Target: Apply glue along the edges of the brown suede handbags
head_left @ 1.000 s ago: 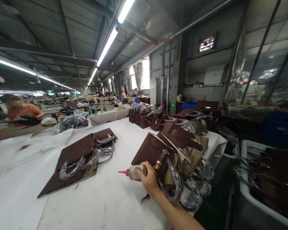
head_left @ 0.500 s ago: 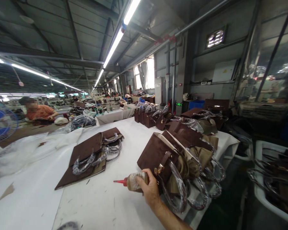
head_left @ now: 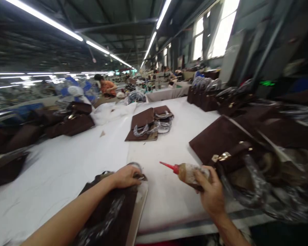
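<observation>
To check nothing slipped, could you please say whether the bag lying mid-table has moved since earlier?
No: the bag stays put, its left end across the same seam on the white table.

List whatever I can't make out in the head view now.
Head view:
Bottle: base hidden by the right hand; any lettering blurred.
Near bag: lower part cut off by the bottom edge.
Left hand: fingertips blurred, exact hold unclear.
Far-right bags: blurred, cut off by the right edge.
</observation>
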Action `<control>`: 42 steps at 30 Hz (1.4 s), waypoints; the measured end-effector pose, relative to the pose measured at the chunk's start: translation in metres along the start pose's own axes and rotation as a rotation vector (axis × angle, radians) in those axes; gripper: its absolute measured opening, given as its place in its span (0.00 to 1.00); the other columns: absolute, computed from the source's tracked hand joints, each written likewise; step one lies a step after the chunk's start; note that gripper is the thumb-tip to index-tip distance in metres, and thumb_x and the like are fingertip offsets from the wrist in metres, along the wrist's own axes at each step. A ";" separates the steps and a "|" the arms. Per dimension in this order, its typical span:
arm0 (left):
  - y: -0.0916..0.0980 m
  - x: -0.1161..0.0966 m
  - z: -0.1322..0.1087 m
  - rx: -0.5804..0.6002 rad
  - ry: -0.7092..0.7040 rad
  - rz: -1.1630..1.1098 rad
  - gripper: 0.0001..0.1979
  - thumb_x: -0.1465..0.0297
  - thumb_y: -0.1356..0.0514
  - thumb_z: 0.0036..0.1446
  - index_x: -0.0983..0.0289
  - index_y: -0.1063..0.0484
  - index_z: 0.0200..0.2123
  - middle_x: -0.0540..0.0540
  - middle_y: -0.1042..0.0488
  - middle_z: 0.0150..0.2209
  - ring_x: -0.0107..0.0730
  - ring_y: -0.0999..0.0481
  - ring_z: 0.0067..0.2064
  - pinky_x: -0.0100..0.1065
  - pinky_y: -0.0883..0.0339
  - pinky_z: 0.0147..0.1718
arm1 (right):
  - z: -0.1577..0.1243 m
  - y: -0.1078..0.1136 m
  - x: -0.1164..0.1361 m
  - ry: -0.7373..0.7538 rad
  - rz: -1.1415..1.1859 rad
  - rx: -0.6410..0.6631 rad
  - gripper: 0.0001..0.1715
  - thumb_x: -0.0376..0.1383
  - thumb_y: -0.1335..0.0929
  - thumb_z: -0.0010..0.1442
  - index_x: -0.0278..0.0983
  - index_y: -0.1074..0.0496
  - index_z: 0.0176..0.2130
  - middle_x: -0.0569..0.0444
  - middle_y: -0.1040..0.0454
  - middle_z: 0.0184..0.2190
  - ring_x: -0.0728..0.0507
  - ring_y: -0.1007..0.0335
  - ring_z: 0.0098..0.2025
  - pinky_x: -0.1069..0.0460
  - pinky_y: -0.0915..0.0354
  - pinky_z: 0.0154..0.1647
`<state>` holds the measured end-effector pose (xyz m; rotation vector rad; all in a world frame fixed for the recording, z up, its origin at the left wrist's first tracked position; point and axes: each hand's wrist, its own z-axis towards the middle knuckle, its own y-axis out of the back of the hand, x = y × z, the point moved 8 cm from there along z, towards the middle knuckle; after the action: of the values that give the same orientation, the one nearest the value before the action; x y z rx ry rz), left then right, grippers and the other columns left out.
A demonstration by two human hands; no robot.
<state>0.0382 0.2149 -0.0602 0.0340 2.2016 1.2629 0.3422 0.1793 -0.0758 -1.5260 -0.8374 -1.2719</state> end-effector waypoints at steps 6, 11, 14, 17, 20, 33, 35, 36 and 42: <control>-0.003 0.026 0.006 0.028 0.097 0.051 0.15 0.63 0.32 0.54 0.61 0.19 0.44 0.53 0.21 0.35 0.37 0.25 0.37 0.32 0.36 0.36 | -0.030 0.005 -0.008 0.036 -0.166 0.099 0.21 0.51 0.23 0.54 0.41 0.30 0.37 0.52 0.28 0.37 0.47 0.33 0.27 0.55 0.37 0.18; -0.001 0.021 0.006 0.017 0.065 0.089 0.15 0.64 0.32 0.56 0.61 0.19 0.47 0.54 0.20 0.37 0.37 0.24 0.38 0.32 0.35 0.38 | -0.041 -0.038 0.009 0.459 -0.432 0.380 0.15 0.48 0.28 0.62 0.42 0.29 0.32 0.57 0.31 0.27 0.47 0.35 0.26 0.54 0.36 0.25; -0.001 0.022 0.005 0.017 0.063 0.103 0.16 0.63 0.32 0.57 0.63 0.19 0.47 0.54 0.20 0.37 0.38 0.23 0.38 0.32 0.35 0.38 | -0.041 -0.058 0.014 0.600 -0.467 0.472 0.11 0.43 0.29 0.64 0.42 0.30 0.32 0.59 0.32 0.25 0.47 0.36 0.25 0.54 0.38 0.25; -0.001 0.023 0.006 0.019 0.062 0.112 0.16 0.62 0.33 0.57 0.63 0.19 0.46 0.55 0.20 0.37 0.38 0.23 0.38 0.32 0.35 0.37 | -0.043 -0.065 0.016 0.629 -0.475 0.492 0.10 0.41 0.29 0.64 0.42 0.30 0.32 0.59 0.33 0.25 0.47 0.37 0.23 0.53 0.40 0.24; -0.001 0.022 0.006 0.017 0.053 0.119 0.16 0.62 0.33 0.57 0.64 0.19 0.46 0.55 0.20 0.38 0.38 0.23 0.38 0.32 0.35 0.37 | -0.048 -0.065 0.012 0.600 -0.471 0.517 0.12 0.43 0.30 0.65 0.42 0.30 0.32 0.58 0.33 0.25 0.47 0.37 0.24 0.52 0.40 0.24; 0.001 0.020 0.005 0.013 0.046 0.151 0.15 0.63 0.33 0.58 0.64 0.20 0.45 0.54 0.20 0.38 0.35 0.24 0.37 0.30 0.36 0.35 | -0.050 -0.071 0.008 0.594 -0.481 0.563 0.11 0.41 0.30 0.67 0.41 0.31 0.33 0.59 0.33 0.25 0.48 0.36 0.25 0.53 0.38 0.25; 0.001 0.019 0.005 0.015 0.049 0.150 0.14 0.63 0.33 0.58 0.64 0.20 0.45 0.53 0.20 0.38 0.35 0.24 0.37 0.30 0.36 0.34 | -0.046 -0.065 0.008 0.609 -0.487 0.478 0.11 0.41 0.30 0.66 0.42 0.31 0.33 0.60 0.34 0.25 0.48 0.38 0.24 0.53 0.40 0.24; 0.001 0.019 0.005 0.016 0.050 0.149 0.14 0.63 0.33 0.58 0.64 0.20 0.45 0.53 0.20 0.38 0.35 0.24 0.37 0.30 0.36 0.34 | -0.044 -0.065 0.006 0.606 -0.490 0.477 0.10 0.41 0.30 0.66 0.42 0.32 0.33 0.60 0.35 0.25 0.48 0.38 0.24 0.53 0.40 0.24; 0.001 0.018 0.005 0.022 0.061 0.152 0.14 0.64 0.33 0.58 0.64 0.20 0.45 0.53 0.20 0.37 0.34 0.24 0.36 0.29 0.36 0.34 | -0.043 -0.065 0.004 0.596 -0.500 0.529 0.09 0.39 0.30 0.66 0.42 0.32 0.34 0.60 0.33 0.27 0.49 0.36 0.26 0.55 0.39 0.27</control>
<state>0.0255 0.2247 -0.0694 0.1767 2.3018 1.3379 0.2696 0.1591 -0.0564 -0.4815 -1.0682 -1.5817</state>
